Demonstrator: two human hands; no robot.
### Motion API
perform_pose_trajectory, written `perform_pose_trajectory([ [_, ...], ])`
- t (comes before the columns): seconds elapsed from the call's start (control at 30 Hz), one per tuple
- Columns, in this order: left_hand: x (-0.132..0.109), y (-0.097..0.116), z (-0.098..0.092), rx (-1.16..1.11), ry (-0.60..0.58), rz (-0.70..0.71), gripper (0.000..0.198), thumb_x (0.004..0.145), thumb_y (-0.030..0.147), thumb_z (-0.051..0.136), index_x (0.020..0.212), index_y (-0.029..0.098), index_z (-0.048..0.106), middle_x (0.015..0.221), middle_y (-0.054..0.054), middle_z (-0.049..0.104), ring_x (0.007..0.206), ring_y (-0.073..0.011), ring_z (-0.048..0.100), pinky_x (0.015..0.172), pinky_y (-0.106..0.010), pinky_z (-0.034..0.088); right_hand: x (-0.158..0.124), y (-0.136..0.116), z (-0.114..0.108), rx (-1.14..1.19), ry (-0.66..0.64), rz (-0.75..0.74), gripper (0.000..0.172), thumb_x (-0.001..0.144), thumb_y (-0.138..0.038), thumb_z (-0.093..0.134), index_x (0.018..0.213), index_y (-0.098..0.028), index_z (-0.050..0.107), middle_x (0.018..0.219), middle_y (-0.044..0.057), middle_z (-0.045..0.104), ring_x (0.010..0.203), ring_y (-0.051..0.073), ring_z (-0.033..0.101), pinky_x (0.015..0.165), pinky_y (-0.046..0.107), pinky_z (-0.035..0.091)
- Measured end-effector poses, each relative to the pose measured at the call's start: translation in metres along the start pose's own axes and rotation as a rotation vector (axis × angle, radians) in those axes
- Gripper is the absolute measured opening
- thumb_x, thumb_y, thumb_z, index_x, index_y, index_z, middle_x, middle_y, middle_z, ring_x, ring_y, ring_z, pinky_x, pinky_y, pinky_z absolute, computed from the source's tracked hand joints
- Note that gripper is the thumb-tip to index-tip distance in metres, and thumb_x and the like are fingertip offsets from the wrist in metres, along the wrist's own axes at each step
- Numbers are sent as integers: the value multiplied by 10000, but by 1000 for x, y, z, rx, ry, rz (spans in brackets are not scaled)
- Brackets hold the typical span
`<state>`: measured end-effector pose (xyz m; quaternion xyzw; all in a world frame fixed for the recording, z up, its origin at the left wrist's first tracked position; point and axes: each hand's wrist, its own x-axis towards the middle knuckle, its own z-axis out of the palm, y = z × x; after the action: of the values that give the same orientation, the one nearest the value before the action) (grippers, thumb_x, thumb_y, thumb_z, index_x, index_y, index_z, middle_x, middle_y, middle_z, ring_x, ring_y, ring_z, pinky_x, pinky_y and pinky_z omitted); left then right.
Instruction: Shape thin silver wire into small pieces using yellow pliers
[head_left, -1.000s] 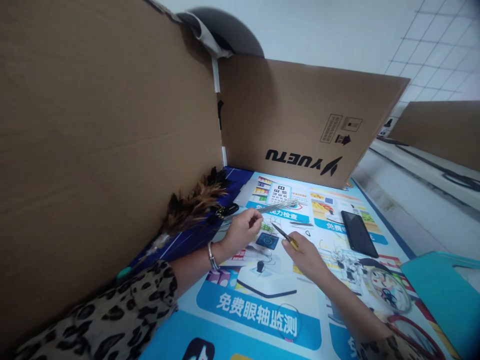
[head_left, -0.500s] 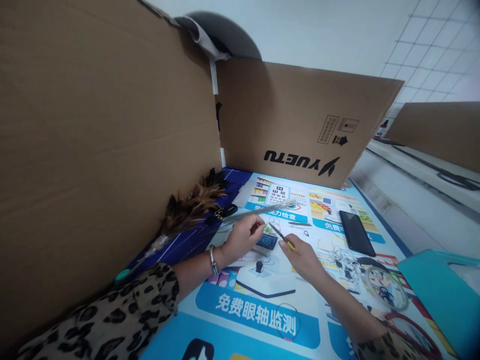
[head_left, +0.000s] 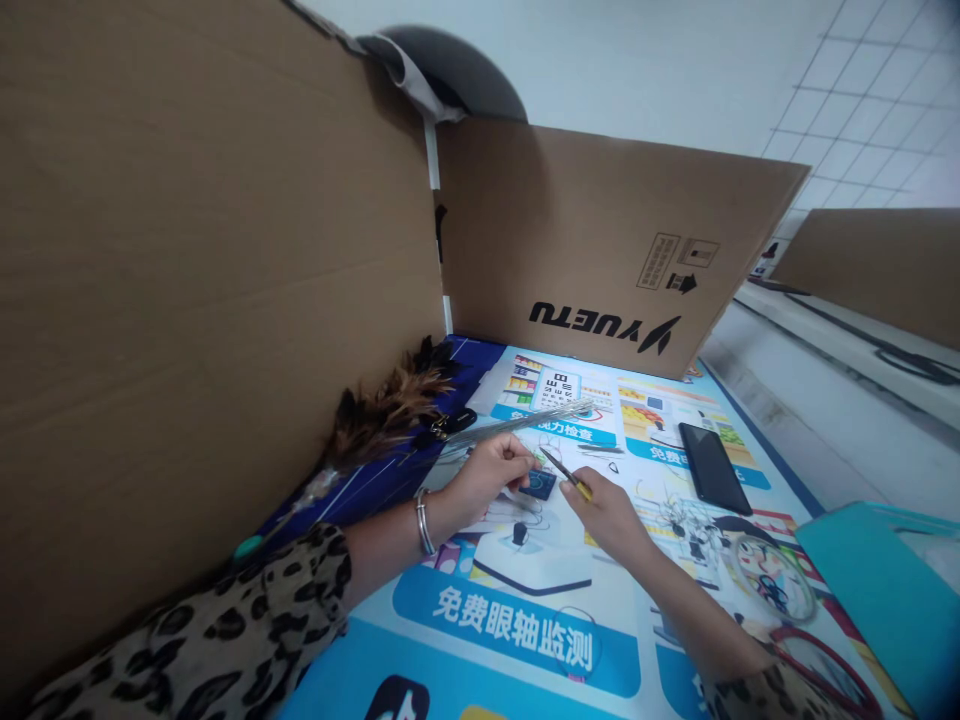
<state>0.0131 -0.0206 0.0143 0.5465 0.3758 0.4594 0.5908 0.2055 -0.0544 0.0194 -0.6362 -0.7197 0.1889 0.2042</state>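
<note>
My left hand point(head_left: 495, 475) is closed in a pinch over the printed table cover. Whatever lies between its fingertips is too small to make out. My right hand point(head_left: 611, 515) grips a slim, pointed dark tool with yellow on its handle point(head_left: 568, 473); its exact kind is unclear. The tool's tip points up and left, close to the left fingertips. Behind my left hand lies a bundle of thin silvery wires point(head_left: 525, 420). A few dark thin pieces point(head_left: 600, 449) rest beyond the tool.
A black phone point(head_left: 714, 468) lies at right, near a tangle of thin dark wire point(head_left: 694, 530), a round coil point(head_left: 772, 578), a red ring point(head_left: 825, 665) and a teal case point(head_left: 885, 600). Brown feathers point(head_left: 394, 405) lie along the left cardboard wall point(head_left: 225, 250). Another cardboard panel point(head_left: 600, 230) stands behind.
My left hand has shifted slightly right and its fingers have moved a little. My right hand and the tool have moved very slightly right. The things on the table are unchanged.
</note>
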Motion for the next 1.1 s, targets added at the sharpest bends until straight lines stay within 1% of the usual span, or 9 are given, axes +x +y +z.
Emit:
perform_pose_trajectory([
  [0.07,-2,3,1,-40,-40,-54,183,714,282,607,751,136,504,567,18,541,487,-72,500,465,-181,384,0,1,0,-5,-4,-6,334,825,-514,331,818,-236,514,711,-8,567,634,134,507,523,216,295],
  [0.2,-3,5,1,-76,-83,-102,184,712,272,609,790,127,526,690,-26,595,506,-71,522,452,-175,382,1,1,-2,-31,-20,-1,325,828,-506,332,814,-233,509,708,-5,568,630,133,503,514,212,282],
  [0.4,-1,4,-2,-12,-61,-162,200,697,299,621,757,118,563,576,-6,556,474,-77,506,408,-164,341,1,0,-4,-79,-31,19,326,831,-506,338,816,-225,501,745,12,568,641,135,503,514,214,269],
  [0.47,-2,6,-3,5,-79,-174,212,704,318,614,741,115,570,554,-6,555,463,-79,503,400,-166,324,1,0,-4,-91,-25,19,327,833,-504,338,820,-222,504,751,17,566,644,136,501,514,216,266],
  [0.53,-2,7,-3,-6,-122,-184,226,717,334,601,717,109,571,548,-12,564,451,-76,498,398,-169,311,1,1,-4,-97,-23,19,327,834,-500,340,828,-221,509,760,21,566,648,138,500,512,217,264],
  [0.6,-2,6,-3,-44,-155,-185,239,728,340,594,697,104,565,554,-19,572,439,-68,486,403,-172,310,0,1,-3,-95,-21,11,322,834,-494,344,833,-220,512,768,22,566,655,138,500,517,218,267],
  [0.73,-1,3,-4,-132,-168,-191,244,725,336,603,700,99,555,605,-30,589,443,-59,481,411,-177,330,0,1,-3,-91,-22,-14,312,830,-485,356,830,-218,519,766,19,565,656,136,497,526,219,274],
  [0.9,-1,2,-5,-191,-216,-226,230,720,312,610,707,89,554,686,-54,606,458,-55,494,420,-184,352,-1,1,-2,-88,-22,-51,299,824,-474,372,831,-218,528,748,13,560,663,134,495,541,218,283],
  [1.1,2,4,-7,-204,-214,-276,228,703,305,624,713,90,548,699,-62,608,440,-56,496,395,-183,343,1,3,-4,-43,-39,-71,305,829,-472,362,808,-216,527,705,-4,552,641,127,489,555,218,302],
])
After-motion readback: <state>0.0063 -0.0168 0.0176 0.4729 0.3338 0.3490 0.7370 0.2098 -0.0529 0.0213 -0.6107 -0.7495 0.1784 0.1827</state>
